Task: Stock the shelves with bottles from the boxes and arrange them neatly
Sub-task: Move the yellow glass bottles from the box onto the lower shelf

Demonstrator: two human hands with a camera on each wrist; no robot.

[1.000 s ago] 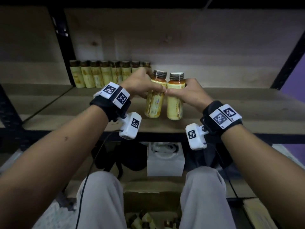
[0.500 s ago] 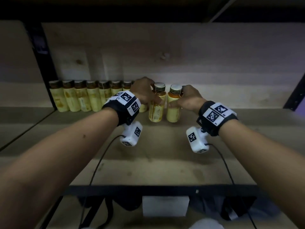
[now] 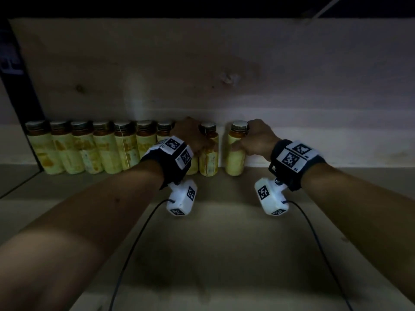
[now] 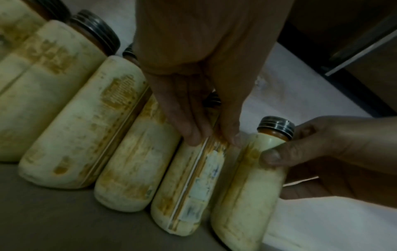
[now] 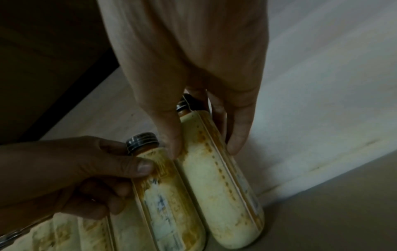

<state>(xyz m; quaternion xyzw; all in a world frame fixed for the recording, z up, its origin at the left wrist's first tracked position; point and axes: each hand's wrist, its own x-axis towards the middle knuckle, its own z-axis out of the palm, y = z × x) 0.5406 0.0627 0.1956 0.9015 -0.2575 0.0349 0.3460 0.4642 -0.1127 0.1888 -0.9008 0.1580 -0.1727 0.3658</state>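
The right hand grips the last cylindrical bottle with a pale yellow label and dark ribbed screw cap: thumb on the side toward frame left, fingers on the far side, just below the cap. In the head view this bottle stands at the right end of the row, its base on the shelf, close to the back wall.

The left hand pinches the neighbouring yellow-labelled bottle near its shoulder, with its thumb and a finger curled against the label. That bottle stands just left of the first, a narrow gap showing between the two in the head view.

Both labels are glossy, mottled with orange-brown print, each with a vertical seam; the caps are metallic-looking, with ridged sides.

Further left, a row of matching yellow-labelled bottles lines the pale wooden back wall across the middle left of the frame, side by side. The flat wooden shelf board fills the lower frame.
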